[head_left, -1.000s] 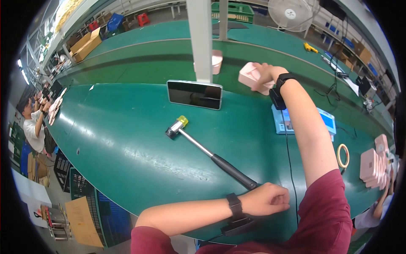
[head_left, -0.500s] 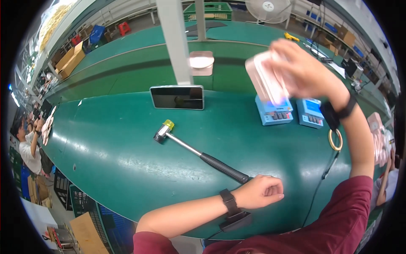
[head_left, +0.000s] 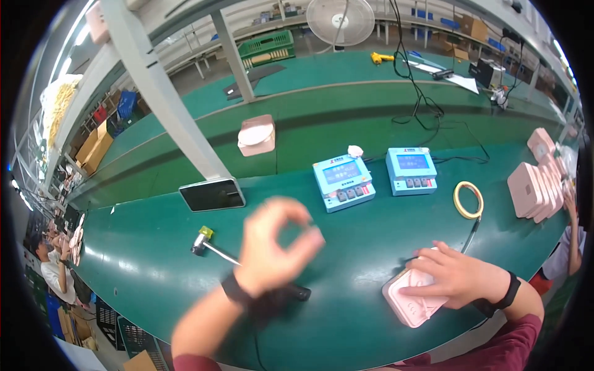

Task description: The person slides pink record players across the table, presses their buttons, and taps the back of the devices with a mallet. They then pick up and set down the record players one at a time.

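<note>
My right hand is closed on a pale pink, rounded-square casing at the front right of the green table. Its fingers lie across the casing's top and partly hide it. My left hand, slightly blurred, is raised over the hammer, thumb and forefinger curved with a gap between them and nothing visible in it. The hammer has a yellow-and-metal head and a black grip, partly covered by the hand and wrist. Beyond my hands stand two light-blue boxes with screens, the left one and the right one.
A yellow ring-shaped roll with a dark cable lies at right. Several pink casings stand in a row at the far right. A phone leans by the grey post. Another pink casing lies behind it.
My right hand has brought the pink casing down from above the blue boxes to the table's front right. My left hand has risen and moved left over the hammer. The view has shifted right.
</note>
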### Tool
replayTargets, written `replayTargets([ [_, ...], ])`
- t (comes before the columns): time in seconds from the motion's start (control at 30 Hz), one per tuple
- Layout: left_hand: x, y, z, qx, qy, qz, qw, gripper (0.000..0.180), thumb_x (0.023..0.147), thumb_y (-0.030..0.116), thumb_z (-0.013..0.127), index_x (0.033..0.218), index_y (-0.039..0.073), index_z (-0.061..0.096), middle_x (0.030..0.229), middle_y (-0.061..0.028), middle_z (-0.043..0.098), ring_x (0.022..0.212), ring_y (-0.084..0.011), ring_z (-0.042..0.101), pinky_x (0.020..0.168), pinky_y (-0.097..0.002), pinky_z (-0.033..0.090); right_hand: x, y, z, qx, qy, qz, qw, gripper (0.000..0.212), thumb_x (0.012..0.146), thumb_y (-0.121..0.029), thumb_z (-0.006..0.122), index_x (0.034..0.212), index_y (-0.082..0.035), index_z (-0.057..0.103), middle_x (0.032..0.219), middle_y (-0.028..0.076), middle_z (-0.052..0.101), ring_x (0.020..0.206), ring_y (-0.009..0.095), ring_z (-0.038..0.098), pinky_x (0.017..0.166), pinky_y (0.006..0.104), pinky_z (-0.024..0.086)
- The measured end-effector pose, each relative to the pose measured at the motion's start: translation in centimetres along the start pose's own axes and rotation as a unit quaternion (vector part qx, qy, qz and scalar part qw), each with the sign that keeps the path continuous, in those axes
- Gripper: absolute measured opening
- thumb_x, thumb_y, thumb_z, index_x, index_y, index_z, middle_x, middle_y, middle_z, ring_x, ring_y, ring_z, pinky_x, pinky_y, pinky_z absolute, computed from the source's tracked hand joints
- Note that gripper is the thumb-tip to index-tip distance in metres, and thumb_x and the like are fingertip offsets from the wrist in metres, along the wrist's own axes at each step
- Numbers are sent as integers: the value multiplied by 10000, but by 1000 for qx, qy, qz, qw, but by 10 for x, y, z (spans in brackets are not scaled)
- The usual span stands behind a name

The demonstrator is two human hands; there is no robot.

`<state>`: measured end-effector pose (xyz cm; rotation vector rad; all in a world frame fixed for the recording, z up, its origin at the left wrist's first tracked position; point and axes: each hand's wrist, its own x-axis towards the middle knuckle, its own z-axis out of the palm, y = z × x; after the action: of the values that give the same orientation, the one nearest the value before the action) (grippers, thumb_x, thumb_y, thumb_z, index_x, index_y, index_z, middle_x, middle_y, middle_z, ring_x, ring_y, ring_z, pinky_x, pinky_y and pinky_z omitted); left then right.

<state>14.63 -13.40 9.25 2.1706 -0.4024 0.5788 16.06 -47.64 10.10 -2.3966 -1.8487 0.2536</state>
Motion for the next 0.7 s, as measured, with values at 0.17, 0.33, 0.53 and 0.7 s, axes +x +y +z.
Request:
replayTargets([
  [0.17,116,-146,-22,307,87,-124,940,576,686,375,755,1077,5,549,1077,-184,592,1051,-326,563,886,-412,464,17,4,-5,-13,-31,-20,999,714,571,-242,778,1253,-295,574,1272,103,500,1147,331,481,925,536,387],
  [0.33,168,-229,9,499,88,-207,837,788,619,559,735,1145,6,538,1041,-204,613,966,-355,598,892,-423,471,21,21,10,32,-5,-18,999,777,517,-349,792,1259,-312,565,1306,69,503,1157,286,487,933,493,390],
  [0.53,185,-223,5,380,75,-303,871,787,598,532,735,1123,-16,527,990,-215,633,916,-327,632,838,-388,494,19,26,18,62,34,-26,997,783,504,-366,776,1256,-295,571,1290,53,521,1150,260,498,928,464,392],
  [0.7,146,-123,-40,325,52,-228,916,679,595,463,734,1029,-2,496,943,-211,644,888,-342,633,774,-383,492,13,22,21,64,63,-26,996,774,505,-347,765,1253,-268,580,1275,70,523,1143,274,501,926,472,392],
])
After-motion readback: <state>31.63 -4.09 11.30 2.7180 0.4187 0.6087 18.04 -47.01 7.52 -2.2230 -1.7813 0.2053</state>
